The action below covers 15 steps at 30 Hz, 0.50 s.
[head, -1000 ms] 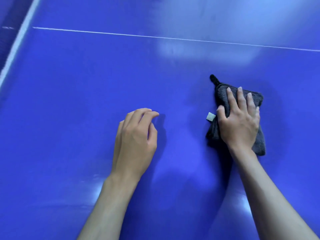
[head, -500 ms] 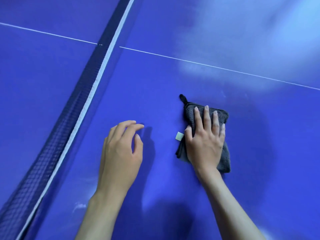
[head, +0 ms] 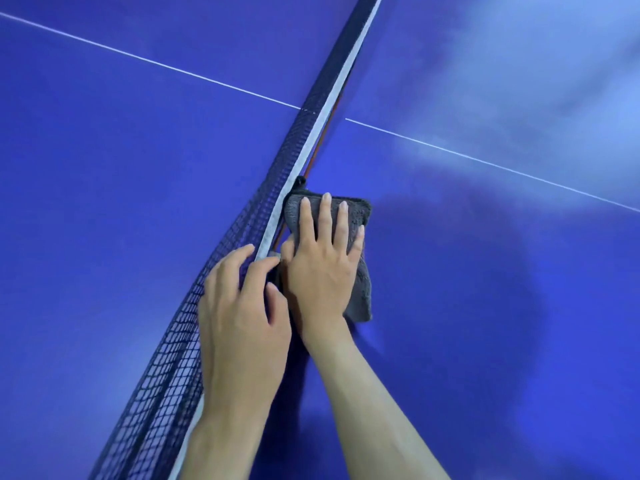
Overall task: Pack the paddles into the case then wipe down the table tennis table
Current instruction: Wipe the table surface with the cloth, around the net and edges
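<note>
Head view: right hand (head: 323, 268) flat, fingers straight, pressing folded grey cloth (head: 358, 220) on blue bench (head: 485, 306), cloth edge against net (head: 242, 237), likely to wipe strip beside it. Left hand (head: 242, 317) loosely curled, holding nothing, fingertips touching net's white band, perhaps steadying. No readable writing. Paddles, case unseen.

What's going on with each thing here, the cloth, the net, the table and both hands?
Dark grey folded microfibre cloth: flat on table, against the net.
Dark blue mesh net: strung up.
Blue table tennis table: glossy, bare.
Right hand: fingers straight, pressing cloth.
Left hand: fingers loosely curled at the net's white top band.
</note>
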Each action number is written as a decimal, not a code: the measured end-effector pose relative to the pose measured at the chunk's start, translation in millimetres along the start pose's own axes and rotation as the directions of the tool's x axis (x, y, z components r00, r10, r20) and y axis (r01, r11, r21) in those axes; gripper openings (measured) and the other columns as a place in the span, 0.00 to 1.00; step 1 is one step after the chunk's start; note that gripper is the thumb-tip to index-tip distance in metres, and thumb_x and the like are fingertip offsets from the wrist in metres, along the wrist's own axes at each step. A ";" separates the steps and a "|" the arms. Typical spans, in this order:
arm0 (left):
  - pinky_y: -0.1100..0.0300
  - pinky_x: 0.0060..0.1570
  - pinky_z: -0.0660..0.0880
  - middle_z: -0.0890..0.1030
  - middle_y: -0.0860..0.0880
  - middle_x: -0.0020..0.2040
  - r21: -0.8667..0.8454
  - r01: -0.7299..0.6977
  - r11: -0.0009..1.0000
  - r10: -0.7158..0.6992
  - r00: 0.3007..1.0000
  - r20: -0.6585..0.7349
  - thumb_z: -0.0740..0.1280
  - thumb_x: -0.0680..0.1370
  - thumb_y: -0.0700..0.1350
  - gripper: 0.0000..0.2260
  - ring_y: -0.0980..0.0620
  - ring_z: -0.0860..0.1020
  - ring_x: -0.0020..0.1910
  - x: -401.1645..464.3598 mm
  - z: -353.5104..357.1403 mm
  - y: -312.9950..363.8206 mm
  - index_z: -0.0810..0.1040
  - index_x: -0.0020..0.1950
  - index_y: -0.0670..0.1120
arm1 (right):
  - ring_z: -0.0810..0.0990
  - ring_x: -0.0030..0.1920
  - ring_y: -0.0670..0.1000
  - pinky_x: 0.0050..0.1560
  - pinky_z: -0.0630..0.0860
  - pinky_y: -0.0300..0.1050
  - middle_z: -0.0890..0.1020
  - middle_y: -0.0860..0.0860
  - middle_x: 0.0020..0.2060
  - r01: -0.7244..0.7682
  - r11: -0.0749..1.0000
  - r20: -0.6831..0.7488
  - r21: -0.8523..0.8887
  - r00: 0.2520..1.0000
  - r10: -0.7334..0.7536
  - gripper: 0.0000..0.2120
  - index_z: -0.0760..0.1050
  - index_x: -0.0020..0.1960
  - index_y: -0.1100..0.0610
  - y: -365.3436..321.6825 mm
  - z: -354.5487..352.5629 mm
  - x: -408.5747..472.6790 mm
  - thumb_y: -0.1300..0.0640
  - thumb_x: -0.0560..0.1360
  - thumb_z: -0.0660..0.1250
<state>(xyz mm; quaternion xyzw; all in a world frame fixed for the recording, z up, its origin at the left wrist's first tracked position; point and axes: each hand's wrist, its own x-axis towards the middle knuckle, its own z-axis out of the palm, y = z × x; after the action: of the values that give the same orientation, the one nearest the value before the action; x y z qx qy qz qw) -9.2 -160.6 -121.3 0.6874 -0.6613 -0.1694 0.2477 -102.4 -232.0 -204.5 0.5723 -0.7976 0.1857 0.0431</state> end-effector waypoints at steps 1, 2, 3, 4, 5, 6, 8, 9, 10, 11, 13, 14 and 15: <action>0.45 0.64 0.71 0.75 0.48 0.69 -0.007 0.007 1.000 -0.007 1.000 0.002 0.68 0.79 0.36 0.15 0.45 0.71 0.69 2.5 0.0 -3.1 0.81 0.64 0.47 | 0.64 0.81 0.58 0.78 0.60 0.66 0.68 0.53 0.80 0.024 1.000 0.017 0.005 1.000 -0.024 0.26 0.71 0.78 0.49 -2.8 2.7 4.7 0.48 0.81 0.56; 0.45 0.62 0.72 0.75 0.49 0.69 -0.015 0.015 1.000 -0.015 1.000 0.007 0.68 0.79 0.36 0.15 0.45 0.71 0.68 4.4 0.5 -5.3 0.81 0.64 0.47 | 0.63 0.81 0.57 0.79 0.59 0.66 0.67 0.52 0.80 0.045 0.999 0.037 0.012 0.998 -0.045 0.26 0.70 0.79 0.48 -2.5 3.9 8.0 0.48 0.82 0.56; 0.45 0.62 0.72 0.75 0.49 0.69 -0.022 0.023 0.999 -0.023 1.000 0.015 0.68 0.79 0.36 0.15 0.45 0.71 0.67 5.8 1.0 -6.2 0.81 0.64 0.48 | 0.62 0.82 0.57 0.79 0.58 0.65 0.67 0.51 0.81 0.063 0.998 0.050 0.022 0.997 -0.064 0.26 0.69 0.79 0.47 0.1 4.1 10.4 0.47 0.82 0.54; 0.45 0.61 0.72 0.74 0.49 0.69 -0.027 0.026 0.999 -0.025 0.999 0.025 0.68 0.79 0.37 0.15 0.46 0.71 0.67 7.0 1.4 -5.9 0.81 0.64 0.48 | 0.61 0.82 0.56 0.80 0.58 0.64 0.66 0.51 0.81 0.076 0.996 0.057 0.035 0.995 -0.078 0.26 0.69 0.80 0.47 4.0 3.3 11.8 0.47 0.82 0.53; 0.45 0.62 0.72 0.74 0.49 0.69 -0.032 0.024 0.999 -0.023 0.999 0.039 0.68 0.79 0.37 0.15 0.46 0.71 0.67 7.5 1.7 -5.0 0.80 0.65 0.49 | 0.61 0.82 0.55 0.80 0.58 0.63 0.66 0.50 0.81 0.085 0.995 0.061 0.049 0.994 -0.088 0.27 0.68 0.80 0.47 8.9 1.8 12.1 0.47 0.82 0.52; 0.46 0.63 0.72 0.74 0.50 0.69 -0.039 0.017 0.999 -0.015 0.998 0.053 0.68 0.79 0.37 0.15 0.47 0.71 0.68 7.7 1.7 -3.5 0.80 0.65 0.49 | 0.61 0.82 0.55 0.81 0.58 0.62 0.66 0.50 0.81 0.089 0.994 0.062 0.062 0.994 -0.093 0.27 0.68 0.80 0.47 13.7 0.4 12.7 0.47 0.82 0.52; 0.50 0.65 0.71 0.74 0.50 0.69 -0.054 -0.015 0.998 0.020 0.997 0.079 0.67 0.80 0.38 0.15 0.49 0.70 0.69 6.6 2.7 0.2 0.80 0.65 0.49 | 0.61 0.82 0.54 0.81 0.57 0.60 0.67 0.49 0.81 0.070 0.994 0.061 0.080 0.995 -0.075 0.27 0.69 0.79 0.46 24.3 -3.2 14.5 0.47 0.82 0.52; 0.52 0.65 0.70 0.74 0.51 0.69 -0.060 -0.032 0.998 0.037 0.995 0.091 0.66 0.81 0.39 0.14 0.50 0.70 0.69 5.8 4.0 2.4 0.80 0.65 0.49 | 0.61 0.82 0.54 0.81 0.57 0.60 0.67 0.49 0.81 0.052 0.995 0.059 0.084 0.997 -0.057 0.27 0.69 0.79 0.46 30.8 -5.4 15.9 0.47 0.81 0.52; 0.55 0.65 0.69 0.74 0.51 0.69 -0.066 -0.043 0.997 0.050 0.993 0.103 0.66 0.81 0.39 0.14 0.51 0.70 0.69 4.4 5.7 5.3 0.80 0.65 0.49 | 0.61 0.82 0.54 0.82 0.57 0.60 0.67 0.49 0.81 0.033 0.996 0.062 0.086 0.997 -0.038 0.27 0.69 0.79 0.46 38.2 -7.5 16.4 0.47 0.81 0.52; 0.56 0.63 0.70 0.74 0.52 0.69 -0.071 -0.051 0.996 0.059 0.992 0.111 0.66 0.81 0.40 0.14 0.51 0.70 0.69 2.6 7.9 8.3 0.80 0.65 0.49 | 0.60 0.82 0.54 0.82 0.56 0.59 0.67 0.49 0.81 0.016 0.996 0.065 0.087 0.998 -0.022 0.27 0.69 0.79 0.46 46.5 -9.8 16.8 0.47 0.81 0.52; 0.54 0.60 0.72 0.74 0.53 0.68 -0.073 -0.068 0.995 0.076 0.990 0.117 0.65 0.81 0.40 0.13 0.52 0.70 0.68 -1.8 13.9 15.3 0.80 0.65 0.49 | 0.60 0.82 0.54 0.82 0.56 0.59 0.67 0.49 0.81 -0.007 0.996 0.060 0.092 0.998 0.002 0.27 0.69 0.79 0.45 65.8 -15.0 16.0 0.47 0.81 0.53; 0.52 0.60 0.73 0.75 0.53 0.68 -0.070 -0.084 0.994 0.092 0.989 0.117 0.66 0.81 0.40 0.13 0.51 0.71 0.67 -4.3 18.0 19.5 0.80 0.65 0.48 | 0.60 0.82 0.54 0.82 0.56 0.58 0.67 0.49 0.81 -0.017 0.996 0.054 0.092 0.998 0.012 0.28 0.69 0.79 0.45 77.4 -18.2 14.8 0.47 0.80 0.53; 0.50 0.61 0.74 0.75 0.52 0.67 -0.067 -0.104 0.992 0.112 0.987 0.120 0.66 0.81 0.40 0.13 0.51 0.71 0.67 -7.5 22.5 23.8 0.80 0.65 0.48 | 0.60 0.82 0.54 0.82 0.56 0.58 0.67 0.49 0.81 -0.027 0.996 0.052 0.087 0.998 0.023 0.28 0.69 0.79 0.45 90.4 -21.8 12.9 0.47 0.80 0.54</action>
<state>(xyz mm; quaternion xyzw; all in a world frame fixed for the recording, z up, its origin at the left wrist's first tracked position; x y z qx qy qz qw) -41.9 -155.8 -127.0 0.6310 -0.7063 -0.2176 0.2359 -194.0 -211.1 -203.0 0.5681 -0.7967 0.2062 -0.0047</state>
